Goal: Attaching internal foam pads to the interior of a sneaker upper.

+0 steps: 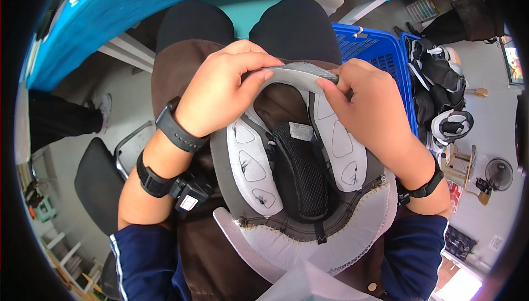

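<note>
An unfinished shoe upper [252, 160] in grey and white lies spread over my lap, lining side up. A black mesh tongue [305, 182] with a small white label runs down its middle. White padded panels with loose thread ends flank the tongue. My left hand [228, 83] pinches the curved grey far edge between thumb and fingers. On the right of that same edge, my right hand [361, 89] grips it likewise, its fingertips partly hidden behind. A pale stitched band [325, 248] curves along the near end of the upper.
Right of my knees stands a blue plastic basket [380, 50]. Beyond it, another blue basket holds several black and white shoe uppers [441, 75]. A black chair [99, 182] is at the left. Blue cloth [165, 11] hangs across the far side. Other people's legs [66, 119] show at both edges.
</note>
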`<move>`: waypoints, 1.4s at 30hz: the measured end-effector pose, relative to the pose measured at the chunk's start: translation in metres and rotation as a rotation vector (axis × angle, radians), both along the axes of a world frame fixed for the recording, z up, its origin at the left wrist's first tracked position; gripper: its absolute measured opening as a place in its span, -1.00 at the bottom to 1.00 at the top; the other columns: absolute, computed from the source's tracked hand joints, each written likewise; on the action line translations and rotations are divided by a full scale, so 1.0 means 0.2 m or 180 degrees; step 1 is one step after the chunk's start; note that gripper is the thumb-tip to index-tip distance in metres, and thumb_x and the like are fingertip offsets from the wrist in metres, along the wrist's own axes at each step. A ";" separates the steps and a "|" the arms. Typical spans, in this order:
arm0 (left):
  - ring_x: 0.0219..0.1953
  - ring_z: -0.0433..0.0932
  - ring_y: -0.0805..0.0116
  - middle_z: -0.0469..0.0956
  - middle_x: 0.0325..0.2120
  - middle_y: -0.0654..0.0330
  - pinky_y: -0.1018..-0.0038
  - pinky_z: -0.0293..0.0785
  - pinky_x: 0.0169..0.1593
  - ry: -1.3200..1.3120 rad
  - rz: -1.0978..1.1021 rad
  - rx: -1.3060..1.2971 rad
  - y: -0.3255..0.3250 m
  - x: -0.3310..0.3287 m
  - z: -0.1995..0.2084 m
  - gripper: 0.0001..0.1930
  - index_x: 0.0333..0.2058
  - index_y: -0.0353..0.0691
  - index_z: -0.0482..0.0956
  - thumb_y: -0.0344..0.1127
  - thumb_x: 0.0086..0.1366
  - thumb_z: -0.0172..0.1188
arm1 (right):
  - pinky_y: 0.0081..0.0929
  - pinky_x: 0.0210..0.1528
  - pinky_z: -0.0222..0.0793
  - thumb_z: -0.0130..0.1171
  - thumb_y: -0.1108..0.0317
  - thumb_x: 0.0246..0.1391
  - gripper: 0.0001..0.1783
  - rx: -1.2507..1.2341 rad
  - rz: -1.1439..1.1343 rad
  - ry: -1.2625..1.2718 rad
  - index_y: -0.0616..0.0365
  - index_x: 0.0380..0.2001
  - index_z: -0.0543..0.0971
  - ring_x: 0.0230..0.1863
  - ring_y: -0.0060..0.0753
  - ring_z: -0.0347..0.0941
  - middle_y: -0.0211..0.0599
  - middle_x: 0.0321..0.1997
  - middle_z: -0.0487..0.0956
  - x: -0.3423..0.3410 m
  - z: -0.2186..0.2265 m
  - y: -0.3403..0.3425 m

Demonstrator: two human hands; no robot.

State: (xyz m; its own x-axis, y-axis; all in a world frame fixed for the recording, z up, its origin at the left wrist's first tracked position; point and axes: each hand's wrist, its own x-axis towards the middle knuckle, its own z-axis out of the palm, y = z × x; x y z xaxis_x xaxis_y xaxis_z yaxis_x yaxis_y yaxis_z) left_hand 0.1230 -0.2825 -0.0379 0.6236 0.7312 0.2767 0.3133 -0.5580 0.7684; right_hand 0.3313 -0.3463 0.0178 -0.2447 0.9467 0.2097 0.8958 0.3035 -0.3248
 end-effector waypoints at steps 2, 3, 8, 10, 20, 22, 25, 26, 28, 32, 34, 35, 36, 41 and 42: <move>-0.34 0.48 0.33 0.51 -0.40 0.12 0.52 0.38 -0.24 -0.0202 -0.0005 0.0062 0.01 0.00 0.00 -0.78 -0.20 -0.30 0.54 -0.50 0.13 0.12 | -0.26 -0.52 0.31 0.19 0.33 -0.06 -0.68 -0.0289 -0.0103 0.0182 0.27 -0.71 0.37 -0.55 0.00 0.38 -0.11 -0.61 0.40 0.02 0.00 0.00; -0.37 0.42 0.35 0.46 -0.43 0.16 0.52 0.35 -0.27 -0.0151 -0.0117 -0.0081 0.01 0.01 0.01 -0.78 -0.21 -0.29 0.55 -0.51 0.13 0.12 | -0.26 -0.52 0.31 0.19 0.33 -0.06 -0.68 -0.0285 -0.0103 0.0181 0.27 -0.71 0.37 -0.55 0.00 0.38 -0.11 -0.61 0.40 0.02 0.00 0.00; -0.42 0.28 0.42 0.31 -0.48 0.25 0.56 0.25 -0.32 0.0008 -0.0538 -0.0377 0.08 0.04 0.04 -0.77 -0.21 -0.24 0.55 -0.52 0.11 0.13 | -0.22 -0.52 0.28 0.18 0.38 -0.08 -0.71 -0.0320 -0.0101 0.0245 0.28 -0.71 0.37 -0.56 -0.01 0.37 -0.08 -0.62 0.39 0.03 -0.03 0.00; -0.41 0.27 0.45 0.30 -0.47 0.26 0.57 0.23 -0.32 0.0102 -0.0859 -0.0501 0.11 0.06 0.05 -0.76 -0.20 -0.21 0.55 -0.50 0.11 0.15 | -0.22 -0.53 0.26 0.18 0.38 -0.08 -0.71 -0.0329 -0.0139 0.0228 0.28 -0.71 0.35 -0.57 -0.01 0.36 -0.09 -0.62 0.38 0.04 -0.04 -0.01; -0.32 0.43 0.39 0.48 -0.40 0.20 0.53 0.33 -0.28 0.0217 -0.1146 -0.0468 0.17 0.15 0.07 -0.85 -0.31 -0.27 0.55 -0.43 0.11 0.20 | -0.24 -0.57 0.20 0.21 0.40 -0.09 -0.70 -0.0208 -0.0247 0.0387 0.24 -0.69 0.31 -0.60 -0.06 0.31 -0.14 -0.67 0.34 0.07 -0.08 -0.05; -0.33 0.43 0.35 0.47 -0.42 0.19 0.51 0.33 -0.27 0.0261 -0.1160 -0.0534 0.17 0.17 0.08 -0.84 -0.29 -0.27 0.56 -0.43 0.10 0.20 | -0.24 -0.57 0.20 0.21 0.41 -0.09 -0.70 -0.0202 -0.0238 0.0424 0.24 -0.69 0.31 -0.60 -0.07 0.31 -0.14 -0.67 0.34 0.07 -0.09 -0.06; -0.34 0.44 0.29 0.47 -0.44 0.17 0.47 0.35 -0.26 0.0398 -0.1281 -0.0269 0.16 0.21 0.06 -0.81 -0.27 -0.24 0.57 -0.44 0.09 0.20 | -0.25 -0.57 0.19 0.22 0.42 -0.10 -0.69 -0.0222 -0.0208 0.0561 0.24 -0.69 0.30 -0.60 -0.07 0.31 -0.15 -0.67 0.34 0.07 -0.09 -0.06; -0.34 0.44 0.26 0.46 -0.45 0.16 0.45 0.35 -0.25 0.0490 -0.1389 0.0057 0.16 0.22 0.06 -0.79 -0.25 -0.22 0.58 -0.44 0.08 0.20 | -0.25 -0.57 0.19 0.23 0.42 -0.11 -0.69 -0.0251 -0.0190 0.0661 0.24 -0.69 0.30 -0.60 -0.08 0.30 -0.15 -0.67 0.34 0.07 -0.10 -0.06; -0.35 0.43 0.23 0.46 -0.48 0.16 0.42 0.36 -0.24 0.0563 -0.1350 0.0143 0.15 0.24 0.05 -0.78 -0.26 -0.21 0.60 -0.44 0.05 0.21 | -0.26 -0.58 0.18 0.24 0.43 -0.11 -0.69 -0.0257 -0.0230 0.0710 0.24 -0.69 0.30 -0.61 -0.09 0.30 -0.15 -0.66 0.34 0.08 -0.11 -0.07; -0.35 0.44 0.23 0.47 -0.48 0.16 0.41 0.36 -0.24 0.0222 -0.1338 0.0095 0.13 0.24 0.04 -0.80 -0.31 -0.22 0.62 -0.45 0.03 0.23 | -0.32 -0.60 0.20 0.27 0.42 -0.13 -0.69 -0.0378 -0.0441 0.0932 0.24 -0.65 0.31 -0.63 -0.11 0.33 -0.14 -0.65 0.36 0.09 -0.12 -0.10; -0.35 0.45 0.23 0.48 -0.47 0.16 0.41 0.37 -0.25 0.0179 -0.1326 -0.0011 0.12 0.24 0.03 -0.81 -0.32 -0.23 0.62 -0.45 0.02 0.23 | -0.34 -0.59 0.22 0.27 0.42 -0.12 -0.70 -0.0418 -0.0472 0.0965 0.23 -0.63 0.32 -0.61 -0.11 0.36 -0.13 -0.64 0.37 0.09 -0.12 -0.12; -0.36 0.45 0.23 0.48 -0.47 0.16 0.41 0.37 -0.25 0.0110 -0.1341 0.0004 0.11 0.24 0.02 -0.80 -0.32 -0.22 0.62 -0.44 0.01 0.24 | -0.35 -0.59 0.24 0.27 0.41 -0.12 -0.71 -0.0449 -0.0498 0.0994 0.22 -0.61 0.32 -0.60 -0.11 0.39 -0.13 -0.62 0.39 0.09 -0.11 -0.12; -0.36 0.46 0.23 0.49 -0.46 0.17 0.42 0.38 -0.26 0.0038 -0.1355 0.0016 0.11 0.24 0.01 -0.80 -0.32 -0.22 0.62 -0.44 0.00 0.24 | -0.35 -0.59 0.24 0.27 0.41 -0.12 -0.71 -0.0461 -0.0495 0.0998 0.22 -0.61 0.32 -0.60 -0.11 0.39 -0.13 -0.62 0.39 0.08 -0.13 -0.12; -0.36 0.46 0.20 0.50 -0.47 0.18 0.41 0.39 -0.29 0.0241 -0.1086 0.0686 0.07 0.26 0.05 -0.85 -0.39 -0.20 0.62 -0.42 -0.02 0.25 | -0.30 -0.56 0.31 0.18 0.43 -0.06 -0.85 0.0269 0.0021 0.0764 0.20 -0.51 0.39 -0.53 -0.06 0.42 -0.15 -0.55 0.44 0.09 -0.17 -0.12; -0.37 0.47 0.18 0.50 -0.47 0.18 0.40 0.40 -0.30 0.0377 -0.0935 0.0904 0.05 0.27 0.07 -0.87 -0.42 -0.20 0.61 -0.41 -0.02 0.25 | -0.30 -0.56 0.31 0.18 0.43 -0.06 -0.85 0.0291 0.0013 0.0764 0.20 -0.51 0.39 -0.53 -0.06 0.42 -0.15 -0.55 0.44 0.10 -0.16 -0.13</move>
State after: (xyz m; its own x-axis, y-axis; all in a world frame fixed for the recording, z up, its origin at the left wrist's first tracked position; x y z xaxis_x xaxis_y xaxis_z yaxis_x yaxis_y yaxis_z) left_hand 0.1766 -0.2732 -0.0240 0.8336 0.4228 0.3555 0.1864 -0.8211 0.5394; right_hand 0.3514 -0.3717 -0.0149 -0.1814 0.9202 0.3469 0.7949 0.3449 -0.4991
